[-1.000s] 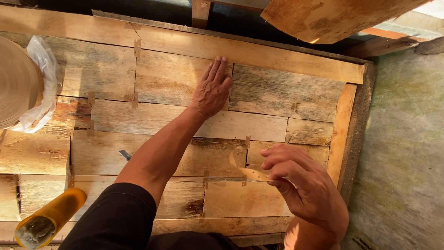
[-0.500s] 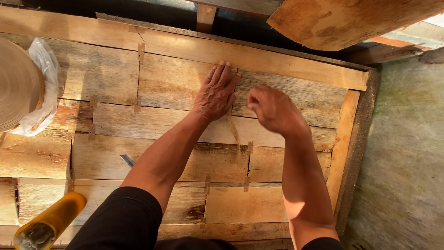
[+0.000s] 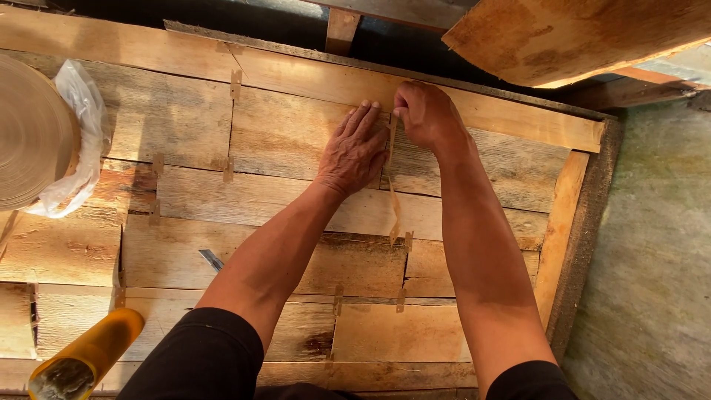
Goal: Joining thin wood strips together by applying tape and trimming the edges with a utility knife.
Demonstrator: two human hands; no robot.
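Observation:
A panel of thin wood veneer sheets lies flat, its seams patched with short brown tape pieces. My left hand rests flat, fingers spread, on a veneer sheet beside a vertical seam. My right hand pinches the top end of a long brown tape strip near the panel's far edge. The strip runs down along the seam toward me.
A large brown tape roll in a clear plastic bag sits at the left. A yellow-handled tool lies at the bottom left. A small grey blade lies on the veneer. Wooden boards overhang at top right; grey floor lies at right.
My right hand, which held the tape strip near me a second ago, has moved forward to the panel's far edge, stretching the strip along the seam. My left hand stayed flat.

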